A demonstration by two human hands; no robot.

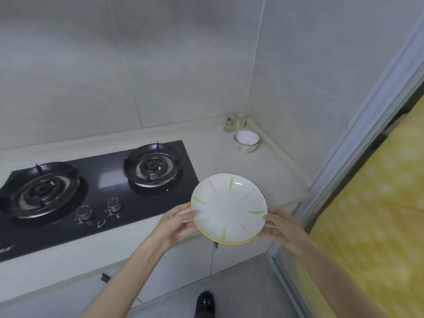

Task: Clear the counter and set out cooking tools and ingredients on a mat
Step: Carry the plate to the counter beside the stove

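You held the stacked plates (229,207) level over the counter (213,152) edge, left hand (176,223) and right hand (278,228) curled on opposite rims, presumably to balance them.

Your top plate (229,210): white, four light-green leaf strokes, thin dark rim. The lower plate (231,242): only a yellow edge shows. Hob (110,187): glossy black, with silver knobs (113,205). Counter (213,157): pale cream. Wall tiles (114,65): pale grey. Glass bowl (246,141): clear, white inside. Your shoe (205,302): shiny black. Panel (367,226) on your right: yellow with faint pale dots.
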